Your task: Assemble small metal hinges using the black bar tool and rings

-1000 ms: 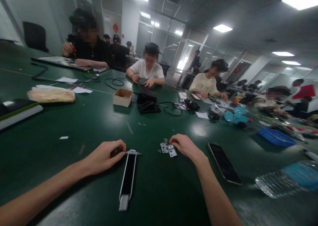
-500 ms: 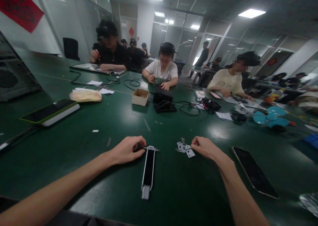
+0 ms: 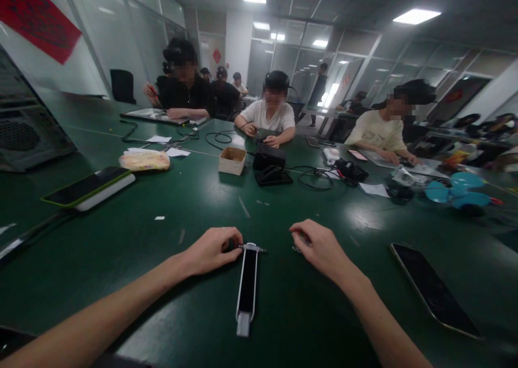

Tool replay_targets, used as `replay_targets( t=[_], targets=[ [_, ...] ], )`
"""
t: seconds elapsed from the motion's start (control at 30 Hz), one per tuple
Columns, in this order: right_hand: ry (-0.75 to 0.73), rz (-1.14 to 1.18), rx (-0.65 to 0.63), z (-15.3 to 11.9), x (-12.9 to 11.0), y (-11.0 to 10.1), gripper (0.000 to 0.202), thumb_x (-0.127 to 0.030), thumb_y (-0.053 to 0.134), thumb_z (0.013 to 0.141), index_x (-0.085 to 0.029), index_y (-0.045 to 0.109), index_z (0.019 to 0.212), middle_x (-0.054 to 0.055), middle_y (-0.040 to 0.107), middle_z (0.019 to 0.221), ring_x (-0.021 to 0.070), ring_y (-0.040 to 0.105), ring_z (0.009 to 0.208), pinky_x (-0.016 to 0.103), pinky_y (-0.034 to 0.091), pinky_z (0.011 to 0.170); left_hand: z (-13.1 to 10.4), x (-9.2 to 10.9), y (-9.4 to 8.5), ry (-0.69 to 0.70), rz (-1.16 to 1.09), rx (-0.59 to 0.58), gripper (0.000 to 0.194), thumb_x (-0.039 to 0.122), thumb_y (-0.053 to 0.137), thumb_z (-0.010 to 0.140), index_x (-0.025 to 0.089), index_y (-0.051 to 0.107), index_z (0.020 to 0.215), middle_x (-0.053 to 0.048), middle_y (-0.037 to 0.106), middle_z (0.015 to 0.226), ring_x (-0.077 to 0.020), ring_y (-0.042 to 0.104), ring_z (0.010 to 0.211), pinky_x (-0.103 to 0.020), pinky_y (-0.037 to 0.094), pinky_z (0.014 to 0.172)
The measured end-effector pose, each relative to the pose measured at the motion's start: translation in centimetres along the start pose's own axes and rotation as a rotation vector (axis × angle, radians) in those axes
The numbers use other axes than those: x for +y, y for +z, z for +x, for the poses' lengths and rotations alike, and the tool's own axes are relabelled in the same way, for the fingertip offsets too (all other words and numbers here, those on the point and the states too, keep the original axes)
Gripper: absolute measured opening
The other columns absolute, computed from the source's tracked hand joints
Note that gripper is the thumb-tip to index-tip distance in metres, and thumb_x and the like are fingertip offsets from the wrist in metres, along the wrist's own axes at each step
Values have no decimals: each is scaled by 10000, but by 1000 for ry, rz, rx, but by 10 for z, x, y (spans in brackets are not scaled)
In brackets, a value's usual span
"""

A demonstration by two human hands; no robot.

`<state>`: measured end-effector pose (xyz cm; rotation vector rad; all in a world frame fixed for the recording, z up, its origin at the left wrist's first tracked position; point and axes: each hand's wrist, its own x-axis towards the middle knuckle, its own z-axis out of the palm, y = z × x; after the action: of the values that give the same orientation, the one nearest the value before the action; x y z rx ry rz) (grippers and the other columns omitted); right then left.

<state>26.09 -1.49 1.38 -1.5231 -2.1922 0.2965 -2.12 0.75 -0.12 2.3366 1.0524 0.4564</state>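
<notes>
My left hand [image 3: 217, 250] is closed in a pinch at the left end of a thin metal pin [image 3: 259, 249]. The pin crosses the top of a long, narrow black piece with a white frame [image 3: 248, 281], which lies lengthwise before me and has a pale grey block at its near end. To the right, my right hand [image 3: 319, 247] is curled over a few small metal parts [image 3: 297, 249], with thumb and fingertips drawn together. It covers most of those parts, and what its fingertips grip is hidden.
A dark phone [image 3: 435, 290] lies at the right. Farther off are a small open cardboard box [image 3: 232, 161], a black device on a stand [image 3: 270, 163], cables and a blue fan-like piece [image 3: 461, 190]. A green-edged phone [image 3: 87, 187] lies left. Several people sit across the green table [image 3: 194, 314].
My right hand has moved left over the small metal parts, which it now largely hides. My left hand keeps its pinch at the pin. The whole view has shifted slightly.
</notes>
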Motion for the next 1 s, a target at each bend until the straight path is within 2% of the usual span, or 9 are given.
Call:
replay_targets(
  t=[0.13, 0.23, 0.43, 0.83, 1.0],
  targets=[
    [-73, 137, -104, -3, -25, 22, 185, -175, 472, 898, -158, 634, 986, 71, 637, 957, 168, 602, 848, 302, 496, 745, 0, 0, 1, 1, 1, 7, 134, 258, 533, 840, 168, 595, 919, 1, 603, 780, -124, 510, 618, -228, 383, 575],
    [-62, 200, -149, -5, -33, 27, 163, -173, 493, 903, -162, 629, 994, 63, 639, 942, 167, 603, 843, 302, 494, 749, 0, -1, 1, -3, -5, -6, 139, 269, 539, 842, 172, 596, 925, 1, 606, 785, -123, 509, 618, -227, 384, 574],
    [-53, 264, -146, -5, -35, 27, 134, -175, 500, 909, -168, 618, 971, 48, 627, 898, 157, 597, 810, 291, 495, 728, 1, 1, -1, -26, -11, -18, 156, 279, 540, 841, 167, 599, 931, 3, 598, 754, -126, 507, 610, -229, 384, 560],
    [-53, 237, -158, -5, -39, 36, 137, -203, 553, 890, -164, 638, 989, 40, 660, 884, 155, 615, 770, 278, 503, 677, 1, 4, -3, -27, -3, -28, 148, 275, 539, 838, 168, 601, 919, 4, 601, 762, -125, 513, 614, -229, 394, 570],
    [-54, 234, -116, -4, -37, 41, 126, -226, 573, 874, -183, 657, 958, 27, 678, 857, 150, 620, 742, 280, 500, 674, 2, 1, -1, -22, -8, -19, 131, 269, 549, 835, 175, 597, 913, 13, 599, 746, -123, 519, 616, -224, 396, 574]
  ],
)
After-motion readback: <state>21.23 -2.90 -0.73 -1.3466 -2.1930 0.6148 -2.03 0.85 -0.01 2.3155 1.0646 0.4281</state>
